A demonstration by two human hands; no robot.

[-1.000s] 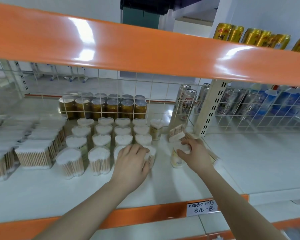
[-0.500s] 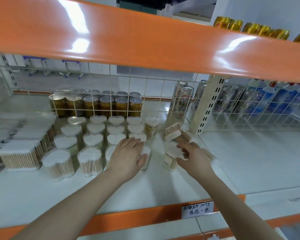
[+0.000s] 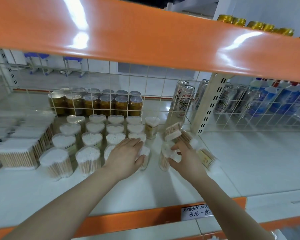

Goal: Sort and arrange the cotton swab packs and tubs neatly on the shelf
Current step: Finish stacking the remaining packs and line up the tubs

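Heart-shaped clear tubs of cotton swabs (image 3: 91, 141) stand in rows on the white shelf (image 3: 145, 191). My left hand (image 3: 126, 155) lies flat with straight fingers on the front-right tub of the block (image 3: 144, 159). My right hand (image 3: 185, 157) grips a separate tub (image 3: 164, 157) standing just right of the block, fingers curled round its lid. Another lone tub (image 3: 151, 125) stands behind. Flat packs of swabs (image 3: 173, 131) lie loose behind and beside my right hand, one (image 3: 207, 158) at its right.
Stacked rectangular swab packs (image 3: 16, 156) fill the shelf's left. Behind a white wire grid (image 3: 111, 94) stand gold cans (image 3: 92, 104), beer cans (image 3: 184, 99) and blue bottles. An orange shelf beam (image 3: 145, 37) hangs overhead. A price tag (image 3: 196, 212) sits on the front edge.
My right hand has shifted its hold down around the lone tub's lid. My left hand stays flat on the front-right tub. The view has moved a little closer.
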